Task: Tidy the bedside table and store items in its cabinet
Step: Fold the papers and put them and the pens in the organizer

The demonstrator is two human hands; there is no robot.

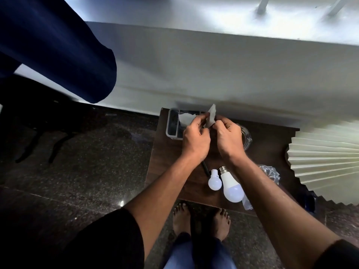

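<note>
Over the dark wooden bedside table (171, 162), my left hand (196, 138) and my right hand (229, 138) both pinch a small pale paper scrap (211, 115) between their fingertips. Just behind them stands a grey organiser tray (172, 121) with white paper in it. Two white light bulbs lie on the table near its front edge, a small bulb (214, 181) and a large bulb (232, 185). A thin black pen (206, 168) shows partly under my left wrist.
A glass jar (246, 136) sits behind my right hand. Crumpled clear plastic (270, 172) lies right of the bulbs. A pleated cream lampshade (326, 162) fills the table's right side. A pale wall stands behind, dark speckled floor and a dark blue curtain (58, 49) to the left.
</note>
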